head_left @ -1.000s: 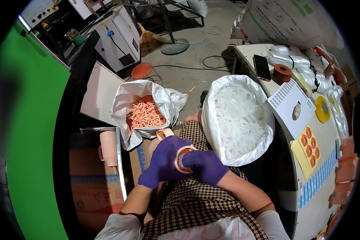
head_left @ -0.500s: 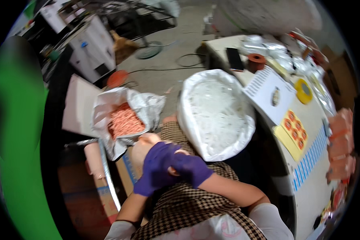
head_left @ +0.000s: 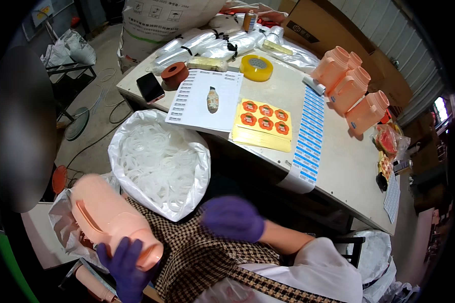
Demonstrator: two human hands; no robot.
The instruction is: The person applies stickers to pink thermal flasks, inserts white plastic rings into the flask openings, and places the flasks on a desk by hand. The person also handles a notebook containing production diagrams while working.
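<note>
Shot from the left of two head-worn fisheye cameras, this wide view looks forward and down from above the person's left hand (head_left: 125,270) and right hand (head_left: 233,218), both close to the lens. It faces the desk (head_left: 338,169) beyond the right hand, with floor (head_left: 72,149) farther off, beyond the left hand.

Txt on sack (head_left: 159,22), sheet (head_left: 199,103), stickers (head_left: 266,123), ctn (head_left: 333,43)

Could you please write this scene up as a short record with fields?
Left hand: purple-gloved, holding a tilted peach jug near its mouth
Right hand: purple-gloved, blurred; cannot tell whether it holds anything
Beyond jug: white sack containing clear rings
On table: phone, yellow tape roll, more jugs
</note>
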